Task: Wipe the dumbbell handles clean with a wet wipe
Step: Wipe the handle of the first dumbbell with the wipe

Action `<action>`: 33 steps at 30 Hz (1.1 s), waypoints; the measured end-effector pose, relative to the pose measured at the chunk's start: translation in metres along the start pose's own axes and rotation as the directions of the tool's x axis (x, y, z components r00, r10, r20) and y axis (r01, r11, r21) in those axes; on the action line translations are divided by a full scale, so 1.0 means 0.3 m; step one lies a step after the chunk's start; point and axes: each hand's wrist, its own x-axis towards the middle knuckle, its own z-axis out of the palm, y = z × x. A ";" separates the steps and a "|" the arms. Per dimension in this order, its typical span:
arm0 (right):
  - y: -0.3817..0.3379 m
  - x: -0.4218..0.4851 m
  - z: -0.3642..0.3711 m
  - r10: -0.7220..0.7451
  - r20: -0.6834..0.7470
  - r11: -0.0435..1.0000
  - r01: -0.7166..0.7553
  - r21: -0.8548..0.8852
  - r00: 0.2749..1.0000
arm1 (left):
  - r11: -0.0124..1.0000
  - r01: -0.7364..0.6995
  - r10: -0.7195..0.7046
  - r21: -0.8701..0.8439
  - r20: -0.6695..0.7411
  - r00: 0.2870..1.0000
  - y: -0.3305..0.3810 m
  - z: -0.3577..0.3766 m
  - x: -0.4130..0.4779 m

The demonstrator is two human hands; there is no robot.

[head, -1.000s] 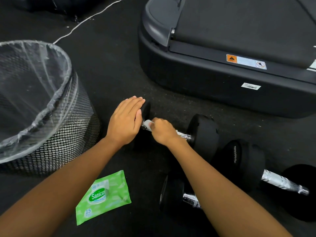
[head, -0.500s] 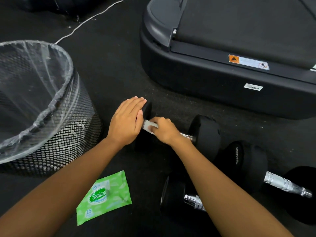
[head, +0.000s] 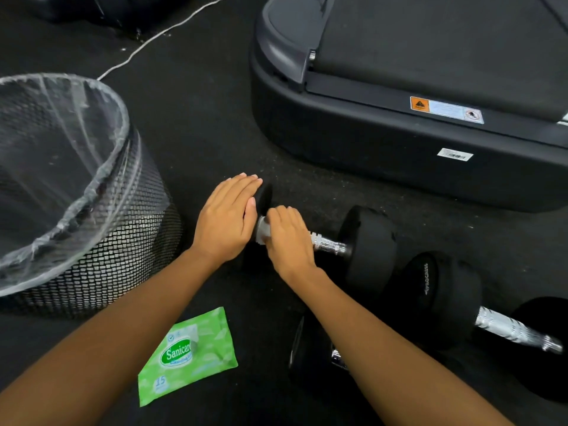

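A black dumbbell (head: 368, 241) with a chrome handle (head: 329, 243) lies on the dark floor in the middle of the view. My right hand (head: 289, 238) is closed around the left end of that handle with a white wet wipe (head: 262, 230) wrapped under its fingers. My left hand (head: 227, 216) lies flat with fingers together on the dumbbell's left weight head, which it mostly hides. A second dumbbell (head: 442, 296) with a bare chrome handle (head: 516, 330) lies to the right. A third dumbbell (head: 310, 352) shows partly under my right forearm.
A green wet-wipe pack (head: 187, 355) lies on the floor near my left forearm. A black mesh bin (head: 101, 241) with a clear liner stands at the left. A treadmill base (head: 399, 139) fills the far right. A white cable (head: 147, 41) runs across the floor at the back.
My right hand with the wipe has slid left along the handle toward the left weight head, baring more chrome on the right. My left hand has stayed on the weight head.
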 end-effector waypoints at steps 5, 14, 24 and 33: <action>0.064 -0.005 -0.015 -0.061 0.079 0.998 0.061 0.003 0.995 | 1.000 0.005 -0.005 -0.002 0.001 1.000 0.000 0.000 -0.003; 0.028 0.062 -0.085 0.138 0.397 0.984 -0.171 0.049 0.908 | 1.000 -0.003 0.003 -0.005 -0.005 1.000 -0.002 0.003 0.001; 0.066 -0.015 -0.104 0.187 0.270 0.974 -0.214 0.073 0.944 | 1.000 0.004 -0.004 -0.001 0.009 1.000 0.004 -0.005 -0.003; 0.049 -0.034 -0.092 0.184 0.198 0.968 -0.213 0.136 0.963 | 1.000 -0.003 0.003 0.004 -0.003 1.000 0.004 -0.007 -0.006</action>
